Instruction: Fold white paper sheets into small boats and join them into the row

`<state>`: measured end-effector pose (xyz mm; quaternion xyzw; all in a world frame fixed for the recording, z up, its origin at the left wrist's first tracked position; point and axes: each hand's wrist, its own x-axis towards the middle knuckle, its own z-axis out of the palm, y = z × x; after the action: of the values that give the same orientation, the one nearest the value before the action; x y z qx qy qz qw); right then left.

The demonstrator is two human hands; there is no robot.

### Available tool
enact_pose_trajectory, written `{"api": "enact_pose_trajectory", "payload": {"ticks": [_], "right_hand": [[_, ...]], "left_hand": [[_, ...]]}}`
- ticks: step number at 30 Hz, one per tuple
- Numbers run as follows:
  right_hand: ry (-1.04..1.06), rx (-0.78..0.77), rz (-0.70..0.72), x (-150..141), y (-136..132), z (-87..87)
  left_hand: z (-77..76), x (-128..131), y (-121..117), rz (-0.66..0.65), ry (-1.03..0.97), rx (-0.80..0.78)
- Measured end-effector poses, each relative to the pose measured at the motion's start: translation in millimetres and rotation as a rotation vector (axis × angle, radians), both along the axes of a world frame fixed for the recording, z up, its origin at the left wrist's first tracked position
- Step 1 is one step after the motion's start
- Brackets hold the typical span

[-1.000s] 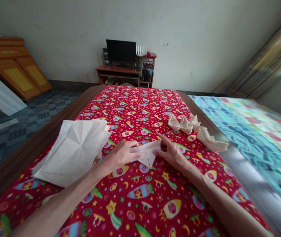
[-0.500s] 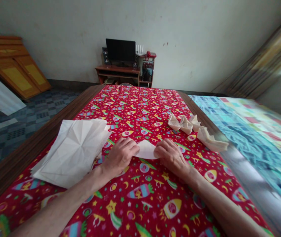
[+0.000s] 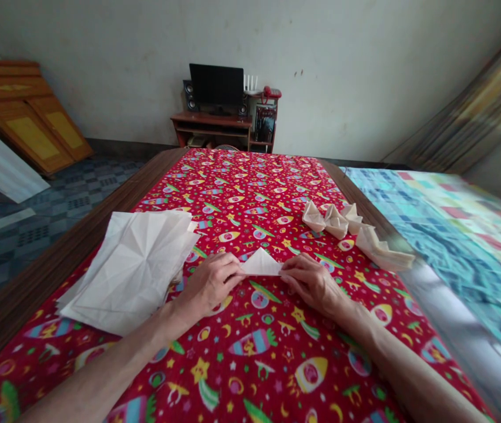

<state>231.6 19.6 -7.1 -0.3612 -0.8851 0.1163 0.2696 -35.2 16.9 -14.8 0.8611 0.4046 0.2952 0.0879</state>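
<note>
A small white folded paper triangle (image 3: 261,264) lies on the red patterned tablecloth (image 3: 250,352). My left hand (image 3: 210,285) pinches its left corner with fingers closed. My right hand (image 3: 309,281) pinches its right corner the same way. Both hands rest on the cloth with the paper flat between them. A stack of creased white paper sheets (image 3: 133,267) lies just left of my left hand.
Several finished folded paper pieces (image 3: 347,226) sit at the right of the table near its wooden edge (image 3: 34,282). A bed with a blue patterned cover (image 3: 453,235) lies to the right. A desk with a monitor (image 3: 217,88) stands at the far wall.
The paper was held up with a point hanging down; it now lies flat as a triangle pointing away. Both hands lowered onto the cloth and moved to its corners.
</note>
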Motion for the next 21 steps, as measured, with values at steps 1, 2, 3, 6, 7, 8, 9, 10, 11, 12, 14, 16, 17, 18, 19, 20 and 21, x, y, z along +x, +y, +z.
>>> {"api": "enact_pose_trajectory", "payload": {"ticks": [1, 2, 3, 6, 7, 8, 9, 10, 11, 12, 14, 16, 17, 18, 19, 20, 21], "right_hand": [[0.032, -0.049, -0.026, 0, 1, -0.7], [0.058, -0.090, -0.061, 1, 1, -1.2], [0.075, -0.123, -0.098, 0, 2, -1.6], [0.076, -0.151, -0.192, -2, 2, -2.0], [0.065, -0.138, -0.219, -4, 2, -1.9], [0.052, -0.120, -0.243, -5, 1, -1.7], [0.033, -0.100, -0.265, -7, 1, -1.5], [0.010, -0.077, -0.285, -8, 0, -1.2], [-0.018, -0.055, -0.302, -9, 0, -0.9], [-0.050, -0.036, -0.319, -10, -1, -0.6], [-0.115, -0.001, -0.350, -12, -1, 0.0], [-0.170, 0.023, -0.372, -13, -2, 0.6], [-0.192, 0.029, -0.375, -13, -2, 1.1], [-0.210, 0.032, -0.376, -14, -2, 1.8], [-0.229, 0.030, -0.377, -14, -2, 2.6], [-0.247, 0.026, -0.381, -15, -2, 3.5], [-0.265, 0.019, -0.385, -15, -1, 4.5]], "left_hand": [[-0.3, 0, 1, 0.004, -0.046, -0.032], [-0.7, 0, 2, 0.011, -0.089, -0.064], [-1.3, 0, 2, 0.022, -0.123, -0.093], [-3.2, -1, 6, 0.065, -0.174, -0.137], [-3.6, -1, 7, 0.082, -0.171, -0.132], [-3.6, -1, 9, 0.099, -0.159, -0.121], [-3.3, -1, 10, 0.115, -0.141, -0.109], [-2.7, -1, 11, 0.131, -0.120, -0.097], [-1.9, 0, 12, 0.144, -0.097, -0.085], [-1.0, 1, 12, 0.155, -0.076, -0.076], [0.5, 2, 13, 0.172, -0.045, -0.063], [1.3, 3, 13, 0.182, -0.032, -0.061], [1.3, 3, 13, 0.182, -0.032, -0.065], [1.1, 3, 13, 0.181, -0.035, -0.071], [0.7, 3, 13, 0.179, -0.037, -0.080], [0.3, 3, 13, 0.177, -0.035, -0.093], [-0.1, 3, 13, 0.176, -0.031, -0.108]]}}
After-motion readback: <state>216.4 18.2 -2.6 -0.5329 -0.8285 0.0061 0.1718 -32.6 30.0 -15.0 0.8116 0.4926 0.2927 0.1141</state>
